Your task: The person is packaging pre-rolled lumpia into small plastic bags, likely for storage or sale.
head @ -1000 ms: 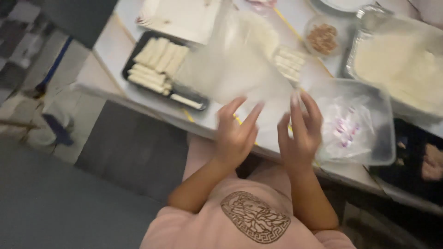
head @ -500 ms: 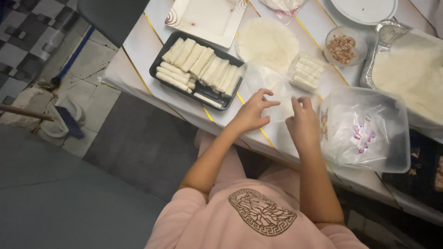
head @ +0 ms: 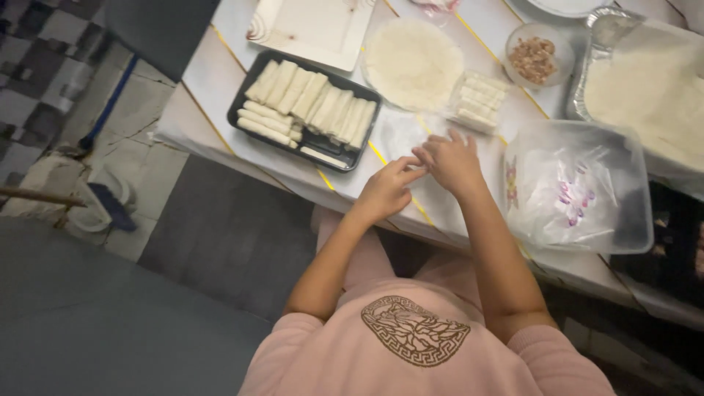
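Wrapper sheet (head: 400, 139), thin and half transparent, lies flat on the table (head: 213, 81) directly under and just ahead of both hands. Its shape is hard to read, so I cannot tell a clear long axis; it spreads from the fingertips toward the far side of the table. The left hand (head: 385, 192) and the right hand (head: 451, 160) are close together, fingertips nearly touching each other, and both pinch at the near edge of the sheet. Fingers are bent and pressing down, not fully closed; what is between them, if anything, is too small to see. The right hand reaches a little farther onto the sheet than the left.

Beyond the fingers lies a round pale stack of wrappers (head: 413, 62). To the left of the fingers is a black tray (head: 242, 110) with finished rolls (head: 312, 103) in rows. To the right, near, is a clear plastic container (head: 579, 187).
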